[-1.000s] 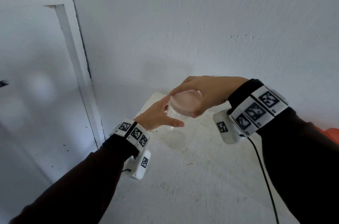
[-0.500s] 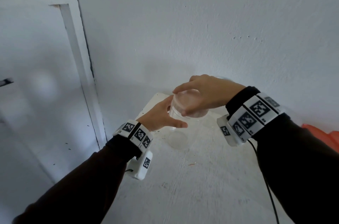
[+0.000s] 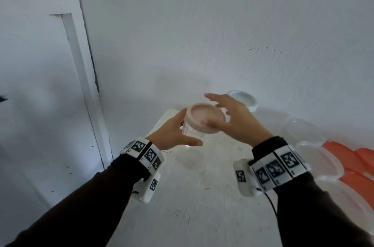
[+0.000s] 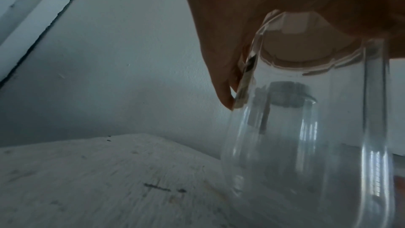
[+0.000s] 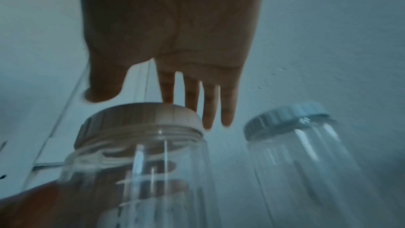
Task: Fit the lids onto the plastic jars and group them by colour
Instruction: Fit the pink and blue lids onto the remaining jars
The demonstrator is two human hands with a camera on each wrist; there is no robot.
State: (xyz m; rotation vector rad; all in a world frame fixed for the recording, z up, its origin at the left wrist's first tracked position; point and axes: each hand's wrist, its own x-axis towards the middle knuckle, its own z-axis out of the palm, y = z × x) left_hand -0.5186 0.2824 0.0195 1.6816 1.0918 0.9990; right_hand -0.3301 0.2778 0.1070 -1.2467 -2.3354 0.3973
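Note:
My left hand [image 3: 172, 135] grips the side of a clear plastic jar [image 3: 188, 131] at the table's far left corner. A pale pink lid [image 3: 205, 120] sits on its mouth. My right hand [image 3: 232, 119] hovers just right of the lid with straight, spread fingers, and the thumb tip lies on the lid's top. From the right wrist, the open right hand [image 5: 171, 32] is above the pink lid [image 5: 140, 120] and jar [image 5: 142, 179]. The left wrist view shows the jar [image 4: 306, 136] against my left hand [image 4: 230, 32]. I cannot tell whether its base touches the table.
A second clear jar [image 5: 306, 162] with a white lid [image 3: 243, 100] stands behind, by the wall. Clear lids [image 3: 303, 129] and orange lids [image 3: 356, 167] lie at the right. The white table [image 3: 192, 206] meets a wall behind and a door frame to the left.
My right hand was curled over the pink lid on the jar; now it has let go and opened, drawn slightly right. The left hand still holds the jar.

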